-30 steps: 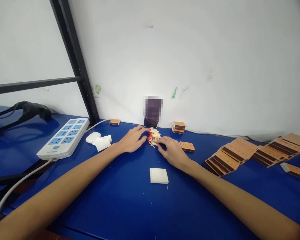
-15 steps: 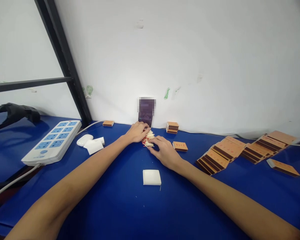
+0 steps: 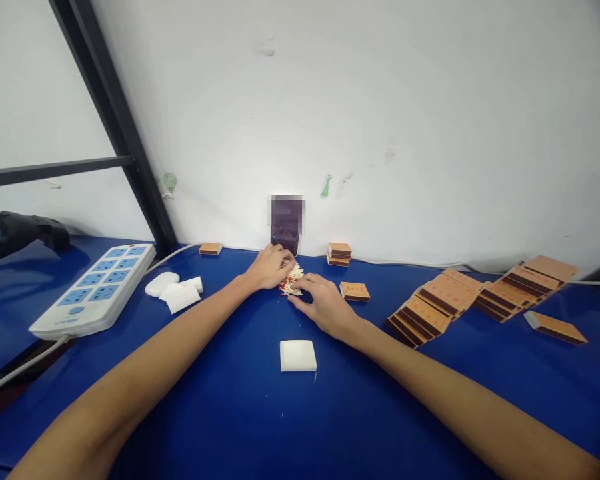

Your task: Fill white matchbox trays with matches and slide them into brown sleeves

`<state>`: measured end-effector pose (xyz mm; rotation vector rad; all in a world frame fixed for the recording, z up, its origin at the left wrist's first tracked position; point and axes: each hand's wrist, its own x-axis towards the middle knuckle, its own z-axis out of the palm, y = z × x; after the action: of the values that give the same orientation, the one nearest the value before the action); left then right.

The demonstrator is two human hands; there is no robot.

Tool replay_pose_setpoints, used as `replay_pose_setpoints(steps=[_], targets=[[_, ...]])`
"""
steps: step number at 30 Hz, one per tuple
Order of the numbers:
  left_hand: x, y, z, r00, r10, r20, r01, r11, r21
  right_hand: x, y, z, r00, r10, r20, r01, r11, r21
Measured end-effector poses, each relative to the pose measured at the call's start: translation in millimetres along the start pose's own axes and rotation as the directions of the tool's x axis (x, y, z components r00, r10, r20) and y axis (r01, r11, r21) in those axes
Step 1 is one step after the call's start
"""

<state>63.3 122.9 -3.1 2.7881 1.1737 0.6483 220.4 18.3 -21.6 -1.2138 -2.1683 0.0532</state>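
A heap of loose matches with red heads lies on the blue table, between my two hands. My left hand rests against its left and far side, fingers stretched over the matches. From the right, my right hand touches the near edge of the heap, thumb and fingers apart. Parts of the heap are hidden under the fingers. Nearer to me lies a small white matchbox tray with a thin stick by its corner. An orange matchbox lies just right of my right hand.
A dark-screened phone leans on the wall behind the matches. Matchboxes stand in a small stack and lie in slanted rows at right; one single matchbox is at left. A power strip and white pieces lie left.
The whole view has shifted slightly, so things appear a little further left. Both hands stay at the heap of matches, with little visible movement of the fingers.
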Motion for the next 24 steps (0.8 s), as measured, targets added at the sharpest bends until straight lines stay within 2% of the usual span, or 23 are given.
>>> replay_pose_setpoints(steps=[16,24], targets=[[-4.2,1.4,-1.9,0.999,0.021,0.034,-0.021,1.000,0.012,0.3,1.6,1.4,1.000,-0.004,-0.014,0.004,1.000,0.001],[-13.6,10.1,-6.3,0.997,0.062,0.055,-0.062,0.998,-0.008,0.8,0.1,-2.7,0.999,-0.050,-0.008,0.050,0.997,0.055]])
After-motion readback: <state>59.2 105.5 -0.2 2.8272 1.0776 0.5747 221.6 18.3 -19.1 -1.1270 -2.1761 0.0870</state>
